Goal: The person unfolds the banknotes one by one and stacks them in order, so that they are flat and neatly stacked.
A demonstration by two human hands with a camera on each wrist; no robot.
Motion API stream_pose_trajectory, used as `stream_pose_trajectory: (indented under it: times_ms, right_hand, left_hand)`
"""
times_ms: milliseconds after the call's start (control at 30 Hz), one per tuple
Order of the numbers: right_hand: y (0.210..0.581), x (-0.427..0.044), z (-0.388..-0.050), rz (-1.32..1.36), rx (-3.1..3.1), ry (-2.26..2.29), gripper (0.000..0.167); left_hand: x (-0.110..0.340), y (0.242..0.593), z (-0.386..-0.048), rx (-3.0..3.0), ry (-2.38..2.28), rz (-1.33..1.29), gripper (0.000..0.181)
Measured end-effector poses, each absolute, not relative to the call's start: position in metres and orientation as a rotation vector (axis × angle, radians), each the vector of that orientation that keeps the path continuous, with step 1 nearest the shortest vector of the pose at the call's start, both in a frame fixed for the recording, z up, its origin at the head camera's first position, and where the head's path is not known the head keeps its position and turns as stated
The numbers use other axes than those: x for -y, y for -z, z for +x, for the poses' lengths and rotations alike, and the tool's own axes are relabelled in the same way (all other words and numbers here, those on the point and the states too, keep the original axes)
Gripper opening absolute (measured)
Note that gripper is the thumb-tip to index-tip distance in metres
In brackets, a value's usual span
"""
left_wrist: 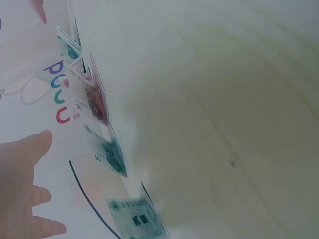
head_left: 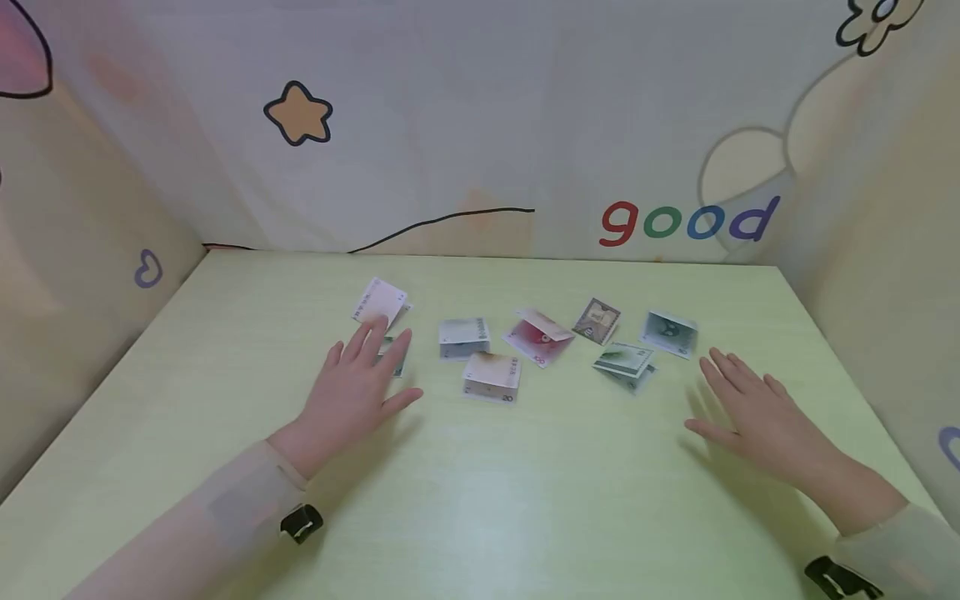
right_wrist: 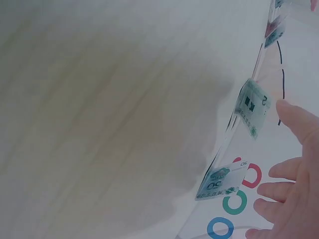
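Note:
Several folded banknotes lie in a loose group on the pale table. My left hand [head_left: 348, 400] hovers with spread fingers at the group's left end, partly covering a green note [head_left: 399, 358] and reaching over the edge of a pale note [head_left: 380, 298]. Toward the middle are a bluish-grey note [head_left: 465, 337], a brownish note [head_left: 492, 377] marked 20 and a red note [head_left: 542, 340]. Farther right come a small brown note [head_left: 597, 322], a green note [head_left: 625, 360] and a teal note [head_left: 670, 333], which the right wrist view shows marked 50. My right hand [head_left: 765, 429], fingers extended, is beside it, holding nothing.
The table [head_left: 480, 500] meets a white backdrop [head_left: 465, 125] behind the notes. Printed side panels [head_left: 885, 275] slope up at left and right. Dark clips [head_left: 302, 523] sit at both sleeve cuffs.

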State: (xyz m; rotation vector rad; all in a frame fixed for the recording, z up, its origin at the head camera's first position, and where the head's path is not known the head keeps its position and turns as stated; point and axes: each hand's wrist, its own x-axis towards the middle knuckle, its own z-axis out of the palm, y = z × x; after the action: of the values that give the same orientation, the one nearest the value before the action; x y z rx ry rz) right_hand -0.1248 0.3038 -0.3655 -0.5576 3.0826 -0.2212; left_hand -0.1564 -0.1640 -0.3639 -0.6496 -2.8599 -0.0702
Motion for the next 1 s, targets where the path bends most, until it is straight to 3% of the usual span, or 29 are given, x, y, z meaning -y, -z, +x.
stream_pose_trajectory:
  times_ms: [600,1000]
  right_hand:
    - [0.362,-0.3,-0.124,-0.584,-3.032,0.3,0.062]
    - [0.362,-0.296,-0.124,-0.586,-3.022,0.349,0.058]
  left_hand:
    - [0.13,0.357,-0.183,2.774,0.189,-0.805,0.062]
    - [0.094,0.359,-0.205,2.76,0.247,-0.908,0.054]
